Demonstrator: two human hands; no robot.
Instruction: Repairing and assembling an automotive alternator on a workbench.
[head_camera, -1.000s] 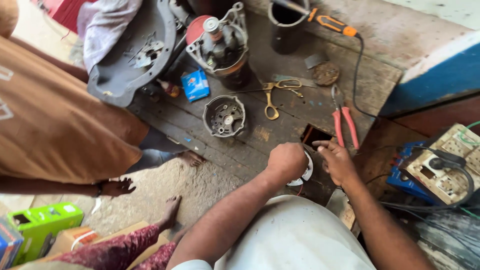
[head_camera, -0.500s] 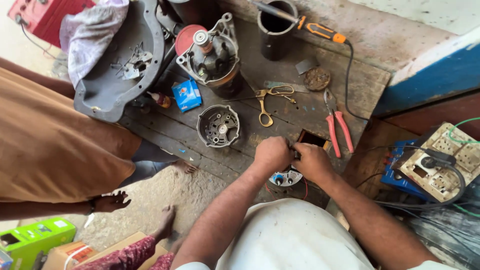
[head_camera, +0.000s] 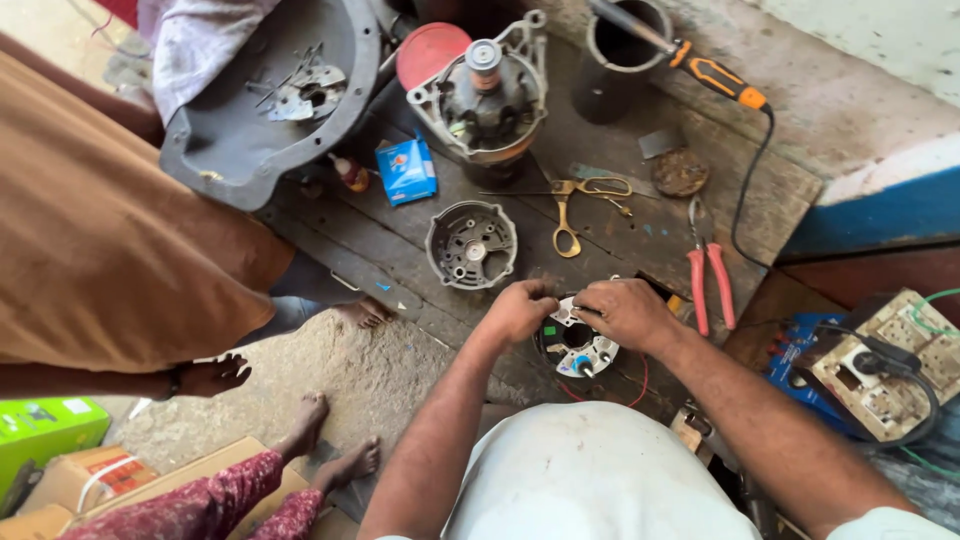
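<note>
Both my hands grip a round metal part with a dark centre and thin red wires (head_camera: 580, 345) at the near edge of a worn wooden bench (head_camera: 640, 235). My left hand (head_camera: 520, 310) pinches its left rim. My right hand (head_camera: 625, 310) covers its upper right side. Just beyond my left hand lies a grey round housing cover (head_camera: 471, 245). Brass-handled scissors (head_camera: 575, 205) and red-handled pliers (head_camera: 708, 275) lie past my right hand.
A motor-like assembly (head_camera: 485, 95) and a red lid (head_camera: 432, 52) stand at the back, next to a dark cup (head_camera: 620, 55) holding an orange-handled tool (head_camera: 715, 75). A grey pan (head_camera: 255, 110), a small blue box (head_camera: 405, 168) and a socket board (head_camera: 885, 365) are nearby. Two other people's bare feet (head_camera: 325, 445) stand at left.
My hands have drawn together over the round part, which now shows more fully between them. The view has tilted down and shifted left.
</note>
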